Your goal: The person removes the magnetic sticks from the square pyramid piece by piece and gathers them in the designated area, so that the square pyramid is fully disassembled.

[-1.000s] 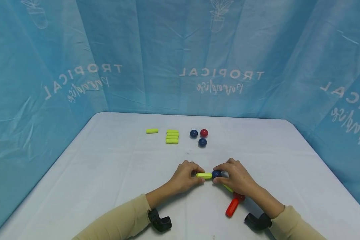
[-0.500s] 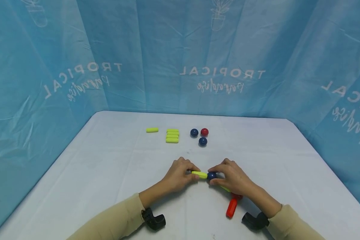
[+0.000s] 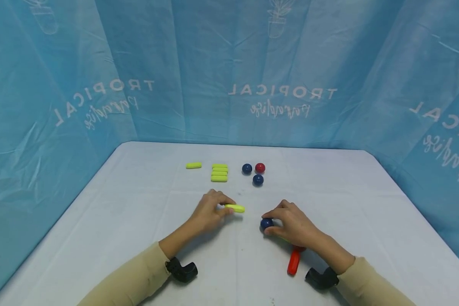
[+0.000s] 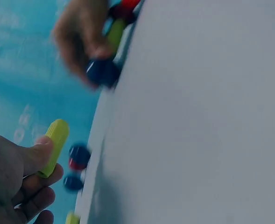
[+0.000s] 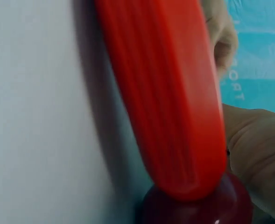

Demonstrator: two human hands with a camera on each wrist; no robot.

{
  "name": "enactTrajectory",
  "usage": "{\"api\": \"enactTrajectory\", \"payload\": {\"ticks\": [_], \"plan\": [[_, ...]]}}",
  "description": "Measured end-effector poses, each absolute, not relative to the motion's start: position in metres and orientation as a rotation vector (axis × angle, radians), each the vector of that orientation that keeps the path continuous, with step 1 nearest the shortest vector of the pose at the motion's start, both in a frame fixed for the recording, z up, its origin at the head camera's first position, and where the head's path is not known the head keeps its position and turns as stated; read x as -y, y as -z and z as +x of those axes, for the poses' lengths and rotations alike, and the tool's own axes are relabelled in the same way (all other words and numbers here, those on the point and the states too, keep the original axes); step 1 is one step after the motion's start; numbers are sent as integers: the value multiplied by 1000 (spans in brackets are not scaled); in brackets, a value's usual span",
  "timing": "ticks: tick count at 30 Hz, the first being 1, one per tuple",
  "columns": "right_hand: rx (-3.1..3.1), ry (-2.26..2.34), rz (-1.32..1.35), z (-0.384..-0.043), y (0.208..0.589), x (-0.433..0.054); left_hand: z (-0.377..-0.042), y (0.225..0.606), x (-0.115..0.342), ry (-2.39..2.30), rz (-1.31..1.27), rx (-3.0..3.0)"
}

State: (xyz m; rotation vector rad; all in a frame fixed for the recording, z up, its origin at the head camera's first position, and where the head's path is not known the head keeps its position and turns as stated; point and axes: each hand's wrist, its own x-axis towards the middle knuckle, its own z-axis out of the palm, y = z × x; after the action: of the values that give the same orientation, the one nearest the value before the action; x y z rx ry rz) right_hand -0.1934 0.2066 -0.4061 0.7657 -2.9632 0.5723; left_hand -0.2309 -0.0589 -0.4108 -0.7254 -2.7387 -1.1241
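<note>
Between thumb and fingers, my left hand [image 3: 210, 212] pinches a yellow-green stick [image 3: 238, 208], held just above the white table. My right hand [image 3: 296, 225] grips a dark blue ball [image 3: 266, 224] near the table's middle. Behind that ball, a second yellow-green stick [image 4: 115, 35] runs under the right hand, mostly hidden in the head view. It leads to a dark red ball [image 5: 202, 205], where a red stick [image 5: 170, 93] joins and points toward the near edge. A gap separates the left hand's stick from the blue ball.
Several yellow-green sticks [image 3: 219, 173] lie side by side farther back, with a single stick [image 3: 194, 165] to their left. Right of them sit two blue balls [image 3: 258, 180] and a red ball [image 3: 260, 168]. A blue printed cloth [image 3: 229, 63] hangs around the table [image 3: 157, 204].
My left hand has moved left and away with its stick, which earlier touched the blue ball and is now apart from it. The right hand and its ball have shifted slightly left.
</note>
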Motion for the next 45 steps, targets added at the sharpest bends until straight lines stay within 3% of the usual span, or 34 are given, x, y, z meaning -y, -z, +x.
{"api": "enactTrajectory", "payload": {"ticks": [9,18,31,45], "plan": [[2966,-637,743,-196,409,-224,-296,416,123,1245,-203,2686],[2976,-643,778,-199,411,-222,-348,424,146,1033,-41,2698],[2975,-615,757,-196,409,-220,-360,434,146,932,-13,2778],[2974,-569,536,-177,408,-243,-364,439,148,1068,7,2749]]}}
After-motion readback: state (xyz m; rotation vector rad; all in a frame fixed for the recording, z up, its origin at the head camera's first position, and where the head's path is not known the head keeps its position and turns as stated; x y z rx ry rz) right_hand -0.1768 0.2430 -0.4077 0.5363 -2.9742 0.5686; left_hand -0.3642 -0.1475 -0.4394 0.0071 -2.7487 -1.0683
